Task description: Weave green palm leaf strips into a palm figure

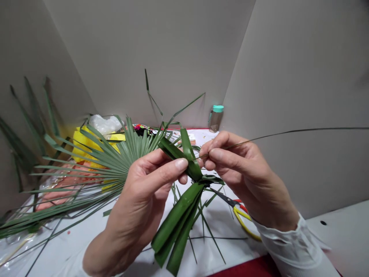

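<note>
My left hand (pixel 150 184) pinches a folded green leaf piece (pixel 183 207) between thumb and fingers, near its middle. Broad strips fan out from the piece toward the bottom of the view, and short folded loops stick up above my thumb. Thumb and fingertips of my right hand (pixel 236 165) are closed on a thin leaf strand (pixel 276 132), just right of the folds. One end of the strand meets the leaf piece; the other runs far out to the right edge. Scissors with yellow and red handles (pixel 243 221) lie below my right hand, partly behind it.
A large fan-shaped palm leaf (pixel 115 161) spreads over the left side, in front of a yellow bag (pixel 83 144) and a clear plastic bag (pixel 105 125). A bottle with a teal lid (pixel 216 119) stands at the back. Leaf scraps lie on the white table (pixel 95 238); grey walls rise behind.
</note>
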Available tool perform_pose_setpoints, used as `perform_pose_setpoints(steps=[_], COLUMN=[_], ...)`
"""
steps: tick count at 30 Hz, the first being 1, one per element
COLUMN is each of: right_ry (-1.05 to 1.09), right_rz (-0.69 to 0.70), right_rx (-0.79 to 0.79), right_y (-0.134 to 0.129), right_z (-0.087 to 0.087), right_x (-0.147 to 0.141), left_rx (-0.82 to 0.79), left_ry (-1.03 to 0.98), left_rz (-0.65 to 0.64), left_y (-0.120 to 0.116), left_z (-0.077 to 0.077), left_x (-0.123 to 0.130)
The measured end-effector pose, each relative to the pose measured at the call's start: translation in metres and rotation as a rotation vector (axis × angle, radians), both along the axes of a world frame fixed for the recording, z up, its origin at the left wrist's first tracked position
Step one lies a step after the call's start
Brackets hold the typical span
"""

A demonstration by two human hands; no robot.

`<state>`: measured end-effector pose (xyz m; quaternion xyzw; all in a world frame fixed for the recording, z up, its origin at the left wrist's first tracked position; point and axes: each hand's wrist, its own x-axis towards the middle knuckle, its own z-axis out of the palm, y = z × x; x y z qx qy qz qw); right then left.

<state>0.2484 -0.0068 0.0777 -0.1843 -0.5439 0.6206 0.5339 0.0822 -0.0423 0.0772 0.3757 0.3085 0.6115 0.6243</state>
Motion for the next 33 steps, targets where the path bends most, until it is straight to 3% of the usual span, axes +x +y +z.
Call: perform_pose_setpoints(steps=[10, 18, 29, 33], right_ry=[-0.024, 0.034, 0.056, 0.034], right_rz=[-0.1, 0.056, 0.079, 0.061], right_rx=[0.041, -0.085, -0.128, -0.094], right_y=[-0.003, 0.006, 0.006, 0.003], right_z=[0.0, -0.005, -0.006, -0.005], right_x=[-0.003, -0.002, -0.004, -0.008], left_rx=[0.012, 0.014, -0.075, -0.04], left_ry=[0.031, -0.029, -0.081, -0.04], left_rz=[0.028, -0.028, -0.046, -0.021], left_y=[0.002, 0.002, 0.001, 0.0], left_z=[-0.001, 0.001, 0.004, 0.005], left_x=[0.001, 0.0, -0.002, 0.0])
